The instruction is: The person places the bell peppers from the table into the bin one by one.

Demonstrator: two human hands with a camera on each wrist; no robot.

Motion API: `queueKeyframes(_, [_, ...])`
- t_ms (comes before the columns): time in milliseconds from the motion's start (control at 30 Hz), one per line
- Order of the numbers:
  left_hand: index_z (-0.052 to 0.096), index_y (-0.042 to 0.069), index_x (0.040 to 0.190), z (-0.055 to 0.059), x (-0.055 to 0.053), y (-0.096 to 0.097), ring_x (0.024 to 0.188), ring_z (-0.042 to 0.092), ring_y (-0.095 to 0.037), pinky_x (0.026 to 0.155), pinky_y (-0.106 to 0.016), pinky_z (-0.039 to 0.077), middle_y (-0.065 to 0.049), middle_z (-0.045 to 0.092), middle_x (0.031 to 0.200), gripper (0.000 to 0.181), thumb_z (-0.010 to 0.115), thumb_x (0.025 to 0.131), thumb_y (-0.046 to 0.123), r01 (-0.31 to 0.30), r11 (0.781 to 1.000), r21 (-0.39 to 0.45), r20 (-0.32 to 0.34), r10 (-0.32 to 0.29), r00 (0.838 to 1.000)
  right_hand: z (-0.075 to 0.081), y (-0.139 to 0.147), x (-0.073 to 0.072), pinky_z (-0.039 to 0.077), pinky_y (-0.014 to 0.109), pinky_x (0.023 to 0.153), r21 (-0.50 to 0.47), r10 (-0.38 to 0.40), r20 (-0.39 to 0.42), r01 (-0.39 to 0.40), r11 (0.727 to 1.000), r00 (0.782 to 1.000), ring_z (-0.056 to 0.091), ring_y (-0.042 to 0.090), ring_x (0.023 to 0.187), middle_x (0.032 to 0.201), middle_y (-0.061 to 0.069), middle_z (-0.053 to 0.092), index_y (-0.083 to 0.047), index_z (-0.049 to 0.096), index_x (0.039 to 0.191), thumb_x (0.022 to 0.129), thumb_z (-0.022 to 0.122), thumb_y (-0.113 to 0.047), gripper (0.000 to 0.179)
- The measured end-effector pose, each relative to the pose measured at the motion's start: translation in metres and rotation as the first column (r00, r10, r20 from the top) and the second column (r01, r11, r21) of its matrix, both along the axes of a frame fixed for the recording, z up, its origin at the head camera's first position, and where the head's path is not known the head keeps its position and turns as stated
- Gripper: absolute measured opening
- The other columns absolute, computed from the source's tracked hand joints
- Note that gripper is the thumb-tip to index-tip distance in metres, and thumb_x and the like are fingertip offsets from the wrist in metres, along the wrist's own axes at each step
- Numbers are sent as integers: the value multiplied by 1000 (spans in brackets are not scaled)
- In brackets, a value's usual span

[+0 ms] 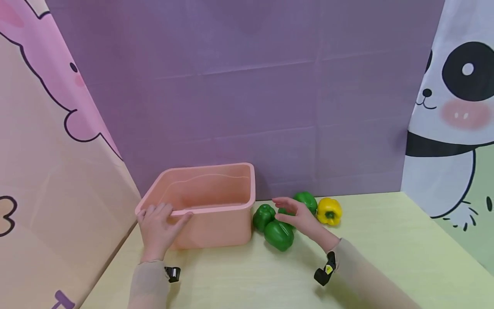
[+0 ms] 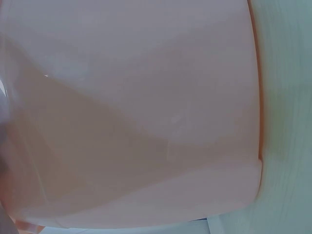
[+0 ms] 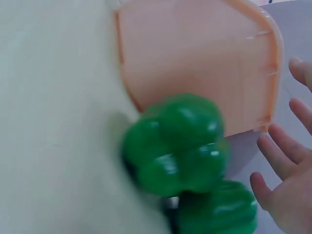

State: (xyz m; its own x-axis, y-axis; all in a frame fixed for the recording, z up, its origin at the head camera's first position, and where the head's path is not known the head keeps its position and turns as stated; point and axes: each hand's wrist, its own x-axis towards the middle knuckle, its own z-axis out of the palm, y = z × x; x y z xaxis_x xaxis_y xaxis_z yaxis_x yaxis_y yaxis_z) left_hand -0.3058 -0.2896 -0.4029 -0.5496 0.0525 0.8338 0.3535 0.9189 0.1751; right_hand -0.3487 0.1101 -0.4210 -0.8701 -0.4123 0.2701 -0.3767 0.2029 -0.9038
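Note:
A pink plastic bin [image 1: 216,229] stands at the back left of the table, with its opening facing up. My left hand [image 1: 157,227] grips its near rim close to the left corner, fingers over the edge. The bin's wall [image 2: 146,97] fills most of the left wrist view. To the right of the bin sit several green bell peppers [image 1: 279,235], one partly hidden behind my right hand [image 1: 299,216]. That hand hovers over them with fingers spread and nothing held. In the right wrist view, a green bell pepper [image 3: 178,141] lies below the spread fingers [image 3: 282,153].
A yellow bell pepper [image 1: 329,211] sits at the right end of the pepper group. Behind everything rises a purple backdrop [image 1: 254,98]. Printed cartoon panels stand on the left and right sides of the pale table [image 1: 370,240].

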Motion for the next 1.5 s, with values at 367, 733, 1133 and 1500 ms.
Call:
queueKeyframes(367, [48, 16, 71, -1, -1, 0, 71, 38, -25, 84, -54, 23, 0, 48, 71, 47, 73, 73, 55, 1, 1000, -1, 12, -1, 1000, -36, 1, 19, 35, 56, 100, 39, -62, -29, 63, 997, 998, 42, 37, 129, 139, 19, 49, -6, 60, 128, 84, 76, -20, 49])
queueKeyframes(733, [48, 15, 71, -1, 0, -2, 70, 39, -25, 85, -54, 23, -1, 50, 72, 50, 70, 75, 60, 2, 1000, -2, 5, -2, 1000, -53, -6, 22, 38, 51, 95, 130, -80, -86, 91, 987, 993, 46, 35, 120, 136, 18, 47, -11, 57, 130, 72, 85, -17, 65])
queueKeyframes(1133, [49, 15, 71, -3, -3, -2, 68, 37, -25, 83, -53, 23, 0, 49, 70, 51, 68, 76, 62, 20, 1000, 5, -20, -20, 1000, -42, 11, 22, 36, 51, 97, 188, -2, 2, 1, 982, 1000, 46, 32, 119, 139, 17, 46, -18, 53, 133, 77, 77, -11, 62])
queueKeyframes(1500, [49, 14, 71, -2, -4, 0, 69, 38, -26, 81, -53, 23, -1, 48, 70, 52, 67, 76, 63, 20, 1000, 0, -18, -20, 1000, -49, 20, 14, 39, 48, 93, 189, 91, 47, -98, 977, 995, 48, 29, 115, 138, 14, 45, -22, 50, 136, 77, 80, -17, 66])
